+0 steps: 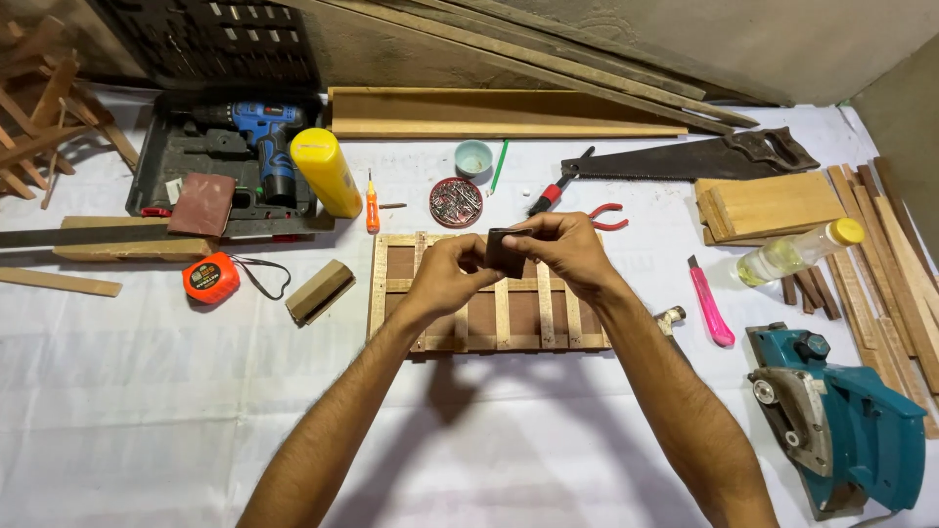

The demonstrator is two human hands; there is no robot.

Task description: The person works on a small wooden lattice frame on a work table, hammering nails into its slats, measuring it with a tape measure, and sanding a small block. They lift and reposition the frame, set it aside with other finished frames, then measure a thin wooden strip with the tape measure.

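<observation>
The white-covered workbench (147, 391) is spread with tools; your flat wooden lattice frame of pale slats over brown backing (489, 293) looks assembled, by my judgement; above it your left hand (445, 277) and right hand (567, 252) pinch a small dark folded sandpaper-like piece (506, 250) between closed fingertips; sanding appears not yet begun.
</observation>
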